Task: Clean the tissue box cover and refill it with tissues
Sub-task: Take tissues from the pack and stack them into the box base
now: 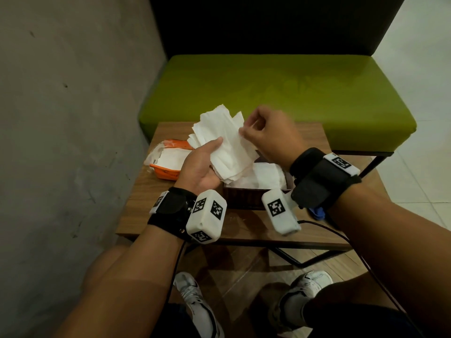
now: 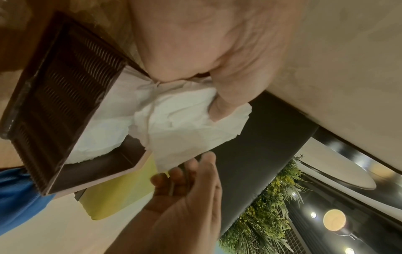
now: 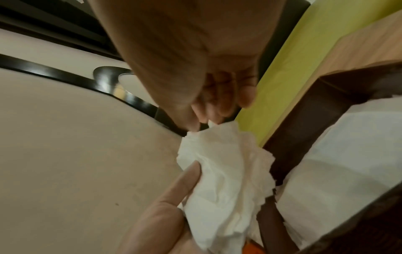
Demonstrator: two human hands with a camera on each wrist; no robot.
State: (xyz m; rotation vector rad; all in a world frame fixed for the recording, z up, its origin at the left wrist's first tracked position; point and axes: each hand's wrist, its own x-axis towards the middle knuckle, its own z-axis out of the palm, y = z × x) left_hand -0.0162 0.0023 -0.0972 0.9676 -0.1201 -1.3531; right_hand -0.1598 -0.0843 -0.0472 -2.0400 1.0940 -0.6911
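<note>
Left hand (image 1: pixel 202 164) holds tissues (image 1: pixel 225 142) (right hand (image 1: pixel 268 132) pinching).

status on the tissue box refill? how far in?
Partly done: the brown box cover sits open on the table with white tissues already inside. In hand: left hand holds a tissue stack; right hand pinches its edge. Left: load that stack. Cleaning can't be judged.
</note>
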